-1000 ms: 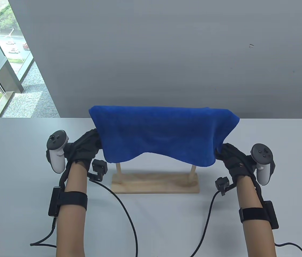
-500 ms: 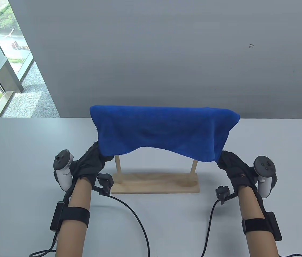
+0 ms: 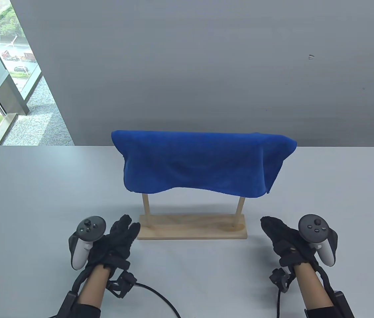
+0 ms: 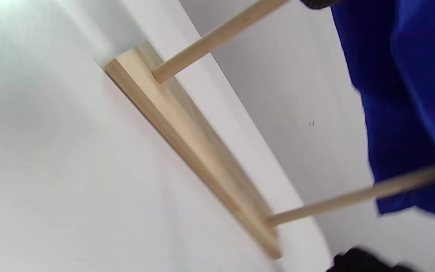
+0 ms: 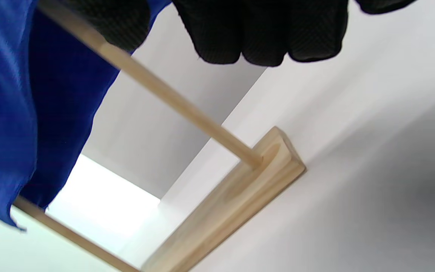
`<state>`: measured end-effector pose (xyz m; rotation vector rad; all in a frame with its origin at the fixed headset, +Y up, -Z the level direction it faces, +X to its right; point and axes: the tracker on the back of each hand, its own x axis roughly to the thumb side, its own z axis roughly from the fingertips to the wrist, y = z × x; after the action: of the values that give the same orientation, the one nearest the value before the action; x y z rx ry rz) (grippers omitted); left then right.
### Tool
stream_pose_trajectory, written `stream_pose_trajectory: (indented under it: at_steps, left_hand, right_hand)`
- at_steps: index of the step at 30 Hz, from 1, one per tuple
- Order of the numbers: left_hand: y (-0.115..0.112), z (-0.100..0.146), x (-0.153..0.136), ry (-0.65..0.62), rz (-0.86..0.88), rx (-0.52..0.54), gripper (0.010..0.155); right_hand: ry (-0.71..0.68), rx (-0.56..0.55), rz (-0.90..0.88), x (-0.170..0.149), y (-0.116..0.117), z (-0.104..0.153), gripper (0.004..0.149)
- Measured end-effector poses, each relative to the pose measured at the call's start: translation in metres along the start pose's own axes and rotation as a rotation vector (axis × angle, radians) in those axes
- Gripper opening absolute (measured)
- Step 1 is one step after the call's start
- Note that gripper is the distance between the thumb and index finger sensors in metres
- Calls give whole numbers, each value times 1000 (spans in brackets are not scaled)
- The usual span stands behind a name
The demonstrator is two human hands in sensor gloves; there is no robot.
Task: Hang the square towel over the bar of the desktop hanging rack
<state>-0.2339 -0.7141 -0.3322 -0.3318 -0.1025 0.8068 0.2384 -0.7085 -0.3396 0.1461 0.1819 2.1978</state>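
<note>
Two gloved hands sit low in the table view, both empty with fingers loosely extended: the left hand lower left, the right hand lower right, each clear of the cloth. The blue towel hangs draped over the wooden rack at centre frame, on the table.

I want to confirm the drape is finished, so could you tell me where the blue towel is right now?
In the table view the blue towel hangs over the top of the wooden rack at the table's centre, above the left hand and right hand, neither touching it.
</note>
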Motion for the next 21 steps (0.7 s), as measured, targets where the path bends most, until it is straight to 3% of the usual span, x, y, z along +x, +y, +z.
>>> stream_pose_trajectory:
  at_steps: [5,12,17,21]
  left_hand:
    - [-27,33,51,-132,-499,25,87]
    - [-66,62,83,-245,-905,163,88]
    - [-84,61,66,-300,-1002,253,88]
    - [-81,59,59,-218,-976,189,88]
  right_hand:
    - [-132,-2,279,43,25,24,72]
    - [-352,-77,744,83,64,65,79]
    - [-406,-105,968,74,81,73,79]
    - [-275,-13,989,63,79,67,80]
